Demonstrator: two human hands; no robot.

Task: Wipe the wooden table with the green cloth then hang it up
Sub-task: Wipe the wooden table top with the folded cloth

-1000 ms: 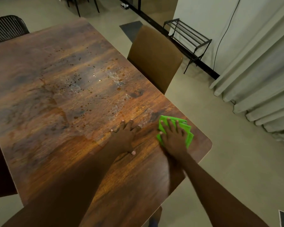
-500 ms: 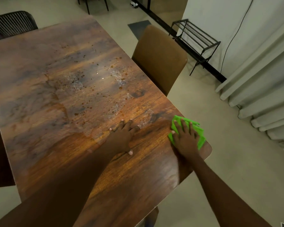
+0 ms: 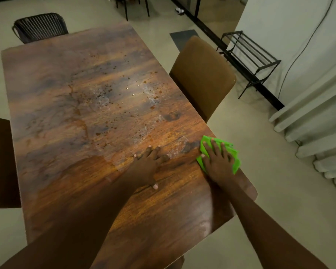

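The wooden table (image 3: 81, 117) fills the middle of the view, with dark droplets and pale smears across its centre. A folded green cloth (image 3: 234, 156) lies at the table's right edge, part of it over the edge. My right hand (image 3: 217, 162) presses flat on the cloth with fingers spread. My left hand (image 3: 146, 166) rests flat on the bare wood to the left of the cloth, fingers apart, holding nothing.
A brown padded chair (image 3: 202, 78) is tucked against the right side. A dark slatted chair (image 3: 40, 27) stands at the far end, and another brown chair (image 3: 0, 162) at the left. A black metal rack (image 3: 250, 59) and pale curtains (image 3: 318, 123) stand to the right.
My right hand has slid the green cloth rightward to the table's right edge, then slightly further up that edge. The left hand has stayed planted on the wood.
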